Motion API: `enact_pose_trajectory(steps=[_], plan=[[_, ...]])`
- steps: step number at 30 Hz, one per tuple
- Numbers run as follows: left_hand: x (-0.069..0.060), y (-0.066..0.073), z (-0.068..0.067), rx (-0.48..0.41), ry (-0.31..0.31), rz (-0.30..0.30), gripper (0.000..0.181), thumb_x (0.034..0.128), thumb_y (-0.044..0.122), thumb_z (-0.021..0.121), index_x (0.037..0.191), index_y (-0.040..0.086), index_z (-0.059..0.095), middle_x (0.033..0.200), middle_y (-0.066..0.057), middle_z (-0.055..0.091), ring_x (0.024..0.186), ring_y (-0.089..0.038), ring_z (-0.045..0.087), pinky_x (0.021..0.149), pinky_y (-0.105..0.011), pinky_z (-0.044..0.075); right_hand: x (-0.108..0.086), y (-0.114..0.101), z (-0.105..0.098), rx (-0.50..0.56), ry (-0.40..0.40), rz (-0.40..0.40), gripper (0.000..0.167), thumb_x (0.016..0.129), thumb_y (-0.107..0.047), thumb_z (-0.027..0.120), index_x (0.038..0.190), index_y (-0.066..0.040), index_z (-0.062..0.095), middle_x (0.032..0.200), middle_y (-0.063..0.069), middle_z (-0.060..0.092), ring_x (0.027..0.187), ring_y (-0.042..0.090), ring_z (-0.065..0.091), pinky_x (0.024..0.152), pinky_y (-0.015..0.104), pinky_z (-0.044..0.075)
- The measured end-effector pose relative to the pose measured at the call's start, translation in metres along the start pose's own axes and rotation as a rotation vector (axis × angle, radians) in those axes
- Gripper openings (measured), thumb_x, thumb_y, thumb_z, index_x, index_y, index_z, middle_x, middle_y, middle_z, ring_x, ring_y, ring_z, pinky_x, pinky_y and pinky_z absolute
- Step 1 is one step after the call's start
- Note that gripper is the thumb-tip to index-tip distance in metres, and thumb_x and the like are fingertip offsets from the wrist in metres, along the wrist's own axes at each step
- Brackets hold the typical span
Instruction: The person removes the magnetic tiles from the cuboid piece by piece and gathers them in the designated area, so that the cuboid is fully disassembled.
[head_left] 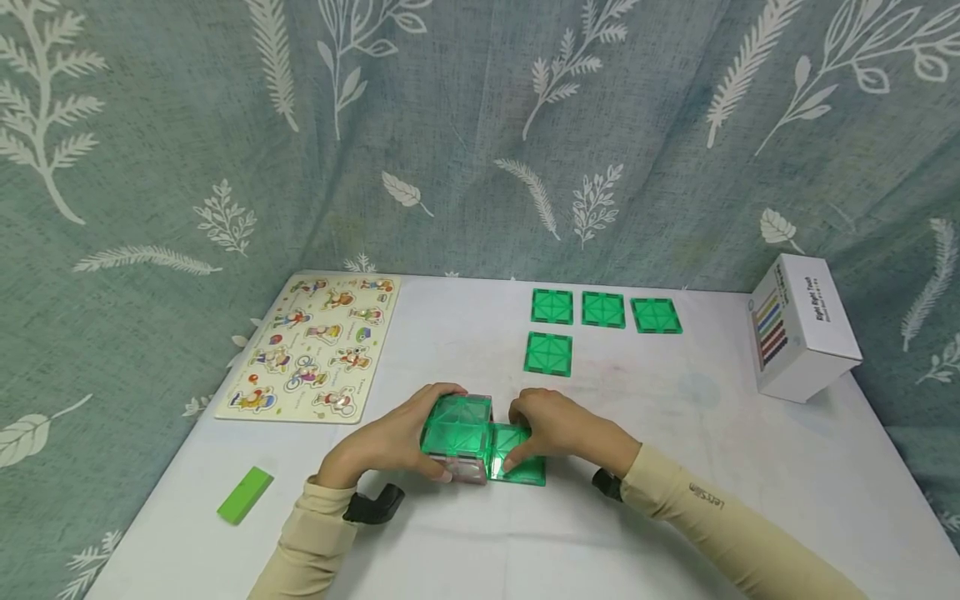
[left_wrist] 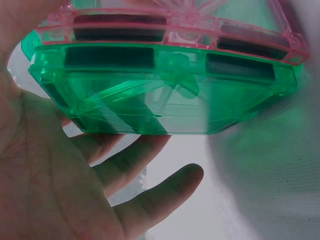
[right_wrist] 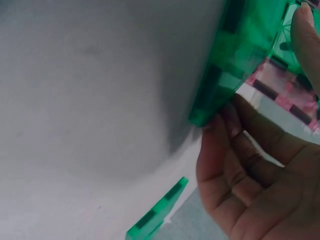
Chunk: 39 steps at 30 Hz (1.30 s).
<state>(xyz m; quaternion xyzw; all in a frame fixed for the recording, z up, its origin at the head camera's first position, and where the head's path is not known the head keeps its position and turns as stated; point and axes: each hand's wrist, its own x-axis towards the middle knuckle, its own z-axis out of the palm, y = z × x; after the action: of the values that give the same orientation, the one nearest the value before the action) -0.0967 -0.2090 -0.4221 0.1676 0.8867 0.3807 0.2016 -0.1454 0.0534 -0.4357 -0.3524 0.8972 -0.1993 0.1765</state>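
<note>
My left hand (head_left: pixel 393 437) spans a box of magnetic tiles (head_left: pixel 457 425), thumb at its near side and fingers round the far side. The box has a green top and pinkish-red sides. In the left wrist view, a green tile (left_wrist: pixel 175 100) lies against a pink tile (left_wrist: pixel 235 37), magnets showing along both edges. My right hand (head_left: pixel 551 425) grips a green square magnetic tile (head_left: pixel 531 475) between thumb and fingers, beside the box's right face. The right wrist view has the fingers (right_wrist: pixel 250 175) at the corner of this green tile (right_wrist: pixel 227 70).
Several loose green square tiles (head_left: pixel 548 355) lie farther back on the white table (head_left: pixel 637 533). A picture puzzle board (head_left: pixel 315 350) is at back left, and a green block (head_left: pixel 245 496) lies at left. A white box (head_left: pixel 806 333) stands at back right, before a patterned curtain (head_left: pixel 450 125).
</note>
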Motion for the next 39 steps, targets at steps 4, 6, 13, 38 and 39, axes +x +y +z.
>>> enact_pose_trajectory(steps=[4, 6, 13, 38, 39], plan=[[0.000, 0.001, 0.000, 0.001, -0.004, 0.005, 0.106, 0.0618, 0.026, 0.095, 0.148, 0.028, 0.033, 0.147, -0.002, 0.043, 0.129, -0.024, 0.045, 0.104, -0.045, 0.042, -0.001, -0.005, 0.002, -0.010, -0.002, 0.037, 0.067, 0.063, -0.051, 0.092, 0.105, -0.003, 0.072, 0.096, 0.003, 0.068, 0.083, 0.011, 0.057, 0.079, 0.031, 0.054], [0.001, 0.001, -0.001, 0.003, -0.005, 0.005, 0.106, 0.0615, 0.025, 0.095, 0.148, 0.028, 0.034, 0.147, -0.001, 0.043, 0.129, -0.023, 0.046, 0.104, -0.045, 0.042, -0.002, -0.007, 0.003, -0.022, 0.000, 0.047, 0.068, 0.062, -0.050, 0.093, 0.105, -0.002, 0.072, 0.095, 0.004, 0.067, 0.082, 0.011, 0.057, 0.078, 0.031, 0.054], [0.001, 0.002, -0.002, 0.020, -0.006, 0.009, 0.106, 0.0610, 0.023, 0.095, 0.148, 0.025, 0.034, 0.148, -0.003, 0.043, 0.128, -0.025, 0.046, 0.103, -0.045, 0.043, -0.006, -0.016, 0.007, -0.106, 0.027, 0.082, 0.077, 0.057, -0.053, 0.094, 0.108, -0.001, 0.070, 0.091, 0.003, 0.061, 0.082, 0.014, 0.053, 0.074, 0.030, 0.051], [0.000, 0.001, -0.002, 0.012, -0.004, 0.012, 0.106, 0.0615, 0.025, 0.095, 0.148, 0.024, 0.034, 0.147, -0.005, 0.044, 0.129, -0.026, 0.046, 0.104, -0.046, 0.043, -0.011, -0.015, 0.022, -0.062, 0.127, 0.068, 0.077, 0.054, -0.048, 0.097, 0.108, -0.003, 0.066, 0.091, 0.000, 0.056, 0.083, 0.014, 0.048, 0.073, 0.029, 0.050], [0.000, 0.001, -0.002, 0.011, -0.004, 0.010, 0.106, 0.0611, 0.025, 0.096, 0.148, 0.024, 0.035, 0.147, -0.005, 0.044, 0.129, -0.026, 0.046, 0.104, -0.045, 0.043, -0.011, -0.015, 0.022, -0.059, 0.129, 0.069, 0.077, 0.054, -0.048, 0.097, 0.108, -0.003, 0.066, 0.091, 0.000, 0.056, 0.084, 0.014, 0.048, 0.073, 0.030, 0.050]])
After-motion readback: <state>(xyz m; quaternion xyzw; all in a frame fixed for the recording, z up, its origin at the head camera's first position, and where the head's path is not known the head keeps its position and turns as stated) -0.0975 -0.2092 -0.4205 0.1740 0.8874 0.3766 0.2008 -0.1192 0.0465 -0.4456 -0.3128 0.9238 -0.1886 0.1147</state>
